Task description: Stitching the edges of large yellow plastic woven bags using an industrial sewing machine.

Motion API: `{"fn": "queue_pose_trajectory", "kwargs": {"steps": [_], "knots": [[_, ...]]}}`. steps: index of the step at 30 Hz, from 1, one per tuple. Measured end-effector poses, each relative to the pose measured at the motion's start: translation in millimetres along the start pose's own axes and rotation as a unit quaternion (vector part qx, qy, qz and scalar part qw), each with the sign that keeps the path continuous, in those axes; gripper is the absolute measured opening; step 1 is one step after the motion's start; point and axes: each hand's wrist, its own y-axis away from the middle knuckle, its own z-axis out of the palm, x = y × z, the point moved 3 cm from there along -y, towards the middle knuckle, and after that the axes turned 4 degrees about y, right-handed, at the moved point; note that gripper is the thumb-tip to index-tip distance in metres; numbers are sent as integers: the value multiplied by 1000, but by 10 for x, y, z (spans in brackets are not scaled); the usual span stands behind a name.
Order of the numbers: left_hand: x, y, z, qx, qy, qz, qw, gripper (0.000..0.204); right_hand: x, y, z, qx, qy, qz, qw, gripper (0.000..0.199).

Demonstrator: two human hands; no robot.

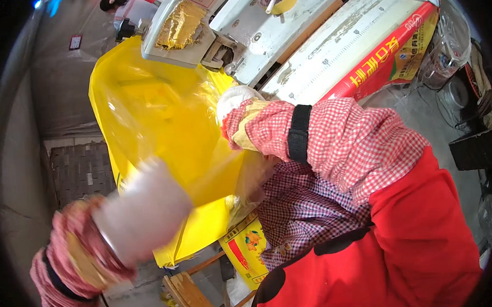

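A large yellow plastic sack (166, 113) spreads below the head of a white sewing machine (240, 37). Sheer clear film (251, 192) shows at the sack's lower right and over its face. My right hand (237, 101), in a white glove, rests at the sack's upper right edge, close beside the machine's needle area. Its fingers are mostly hidden, so its grip does not show. Over the sack's lower left, my left hand (149, 208), also white-gloved, is smeared by motion. Whether it touches the sack or film I cannot tell.
A yellow tape roll (282, 1) lies on the machine. A red and yellow printed sack (385, 57) covers the table's right edge. Below are a wooden stool (192, 295) and a yellow printed box (248, 250). A clear plastic container (446, 48) stands at the right.
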Motion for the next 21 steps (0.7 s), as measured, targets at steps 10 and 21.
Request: {"fn": "queue_pose_trajectory", "kwargs": {"steps": [10,21], "knots": [[830,-512,-524,324,322,226,860,6,-39,182,241,191,14,-48,980,19],[764,-588,-643,265,391,103,875,16,-72,-110,92,-84,-261,15,962,18]]}}
